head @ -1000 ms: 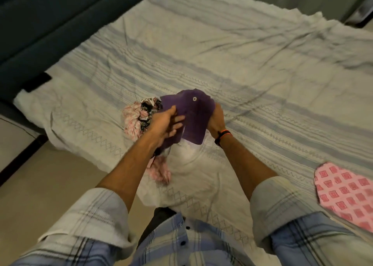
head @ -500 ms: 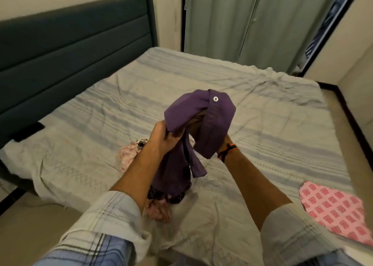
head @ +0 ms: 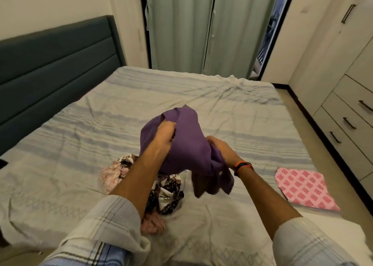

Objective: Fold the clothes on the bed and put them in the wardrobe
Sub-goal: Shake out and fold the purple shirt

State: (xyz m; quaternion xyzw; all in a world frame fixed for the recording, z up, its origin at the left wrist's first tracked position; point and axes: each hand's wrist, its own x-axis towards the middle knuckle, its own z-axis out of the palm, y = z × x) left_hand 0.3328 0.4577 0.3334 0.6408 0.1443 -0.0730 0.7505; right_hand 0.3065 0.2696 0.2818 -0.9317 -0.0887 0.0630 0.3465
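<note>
Bed (head: 201, 96) with a striped sheet fills the room, wardrobe (head: 331, 68) along its right side. Pink patterned cloth (head: 302, 187) lies flat near the bed's right edge; a crumpled pile of clothes (head: 167, 195) sits at the near edge. Above that pile, the purple shirt (head: 187, 144) is bunched, gripped by left hand (head: 164, 136) and right hand (head: 221, 150).

Two hands (head: 193, 142), one purple garment (head: 187, 144), one patterned heap (head: 167, 193), one pink folded cloth (head: 304, 187), three drawers (head: 347, 112).
</note>
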